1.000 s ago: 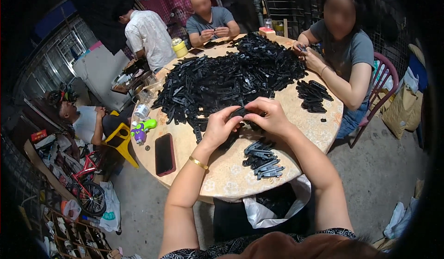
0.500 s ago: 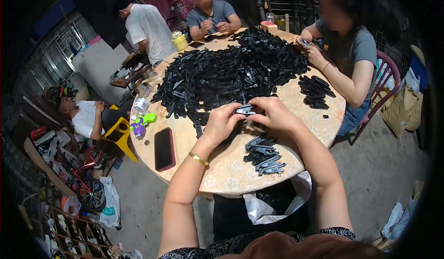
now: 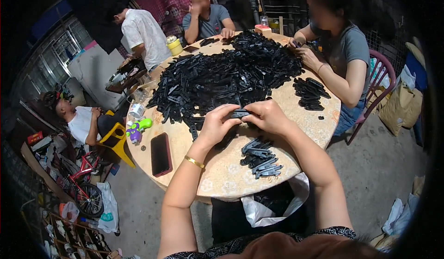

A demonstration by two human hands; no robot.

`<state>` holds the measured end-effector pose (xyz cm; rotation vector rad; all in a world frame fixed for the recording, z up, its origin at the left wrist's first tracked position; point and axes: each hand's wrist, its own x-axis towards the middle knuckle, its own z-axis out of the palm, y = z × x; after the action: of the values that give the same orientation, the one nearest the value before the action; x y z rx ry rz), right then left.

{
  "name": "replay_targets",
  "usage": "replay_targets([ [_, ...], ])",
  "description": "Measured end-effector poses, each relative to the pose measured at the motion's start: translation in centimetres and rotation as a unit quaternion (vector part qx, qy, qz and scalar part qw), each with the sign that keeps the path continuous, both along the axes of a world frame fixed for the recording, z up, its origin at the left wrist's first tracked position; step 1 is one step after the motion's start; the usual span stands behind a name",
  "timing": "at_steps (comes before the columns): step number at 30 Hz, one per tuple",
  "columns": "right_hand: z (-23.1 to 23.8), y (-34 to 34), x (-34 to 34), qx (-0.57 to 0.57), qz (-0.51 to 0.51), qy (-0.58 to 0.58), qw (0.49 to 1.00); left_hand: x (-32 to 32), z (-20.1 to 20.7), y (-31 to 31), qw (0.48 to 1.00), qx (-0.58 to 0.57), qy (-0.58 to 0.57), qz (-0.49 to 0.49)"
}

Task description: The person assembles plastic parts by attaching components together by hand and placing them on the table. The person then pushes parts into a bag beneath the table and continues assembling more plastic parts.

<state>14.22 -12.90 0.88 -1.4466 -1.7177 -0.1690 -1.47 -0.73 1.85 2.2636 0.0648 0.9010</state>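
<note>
Between my two hands, near the front edge of the big heap, is a slim dark grey plastic part (image 3: 240, 114). The fingers of my left hand (image 3: 220, 123) close on its left end. At the other end, my right hand (image 3: 269, 117) pinches it with thumb and fingers. Just beyond my fingers rises a wide heap of similar black plastic parts (image 3: 222, 76). A small pile of grey-black parts (image 3: 260, 158) lies on the table between my forearms and the near edge. My fingers hide the ends of the held part.
On the round table (image 3: 314, 129) are a phone (image 3: 161, 155), a purple-green toy (image 3: 138, 130), a bottle (image 3: 136, 111) and another part pile (image 3: 311, 94). A white bag (image 3: 253, 213) hangs at the near edge. Co-workers sit at the right (image 3: 349, 51) and far side (image 3: 206, 21).
The held part shows a darker side than before, and my hands stay together around it. Across the table, a co-worker has raised one hand to the head and lowered the other to the tabletop.
</note>
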Motion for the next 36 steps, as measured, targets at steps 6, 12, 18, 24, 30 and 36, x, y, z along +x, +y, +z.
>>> replay_targets([
  [6,0.3,0.1,3.3,-0.052,0.060,0.345,0.935,-0.3,-0.1,-0.5,0.992,-0.074,0.099,0.014],
  [12,-1.6,-1.0,9.3,-0.161,-0.212,0.102,0.959,0.6,-0.4,-2.6,0.950,0.048,0.278,-0.138],
  [18,-0.8,-0.2,6.7,-0.323,-0.206,0.000,0.924,2.0,-1.9,-2.0,0.981,0.110,0.160,-0.022],
  [24,-1.8,0.0,6.6,-0.299,-0.205,-0.042,0.931,3.3,-2.5,-2.2,0.926,0.318,0.198,0.050],
  [30,-1.3,0.2,7.0,-0.155,-0.266,0.154,0.939,4.0,-1.2,-3.7,0.955,0.216,0.199,0.049],
  [36,-1.4,1.3,6.3,-0.031,-0.216,0.197,0.956,7.1,-2.7,-4.8,0.926,0.230,0.258,0.152],
])
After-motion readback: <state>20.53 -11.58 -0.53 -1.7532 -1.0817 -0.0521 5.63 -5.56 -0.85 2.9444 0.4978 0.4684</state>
